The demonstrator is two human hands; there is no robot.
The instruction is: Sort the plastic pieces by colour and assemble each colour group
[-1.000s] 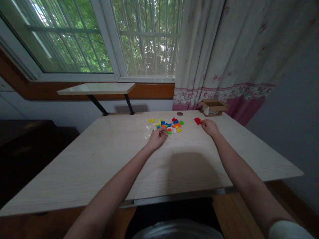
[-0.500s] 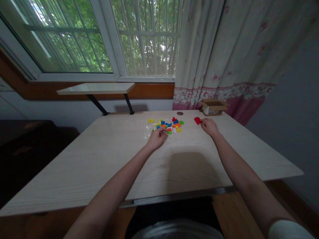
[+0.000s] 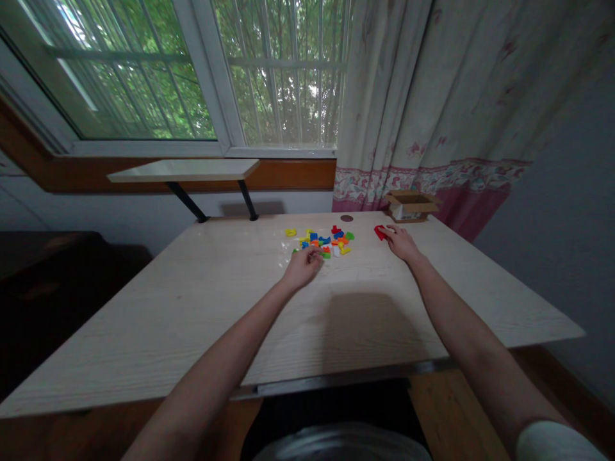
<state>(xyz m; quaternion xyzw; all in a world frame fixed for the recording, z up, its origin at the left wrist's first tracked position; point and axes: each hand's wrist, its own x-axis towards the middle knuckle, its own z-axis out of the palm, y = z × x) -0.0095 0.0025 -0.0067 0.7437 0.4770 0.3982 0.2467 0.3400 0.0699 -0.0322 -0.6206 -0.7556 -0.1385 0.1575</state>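
Head view: on a table, the right hand touches a red piece near an open box; whether it grips is unclear. The left hand curls beside colourful pieces, its grasp hidden.

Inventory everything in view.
Window: one, white, upper left
Table: one, pale, below window
Shelf: one, white, table's left
Box: one, brown, table's far right
Disc: one, brown, left of box
Pieces: many, multicoloured, table's far middle
Red object: one, red, right of pieces
Curtain: count unclear, pale and pink, right
Furniture: one, dark, far left
Walls: two, pale, back, right
Floor: one, brown, beneath table
Left hand: one, bare, at pieces
Right hand: one, bare, at red object
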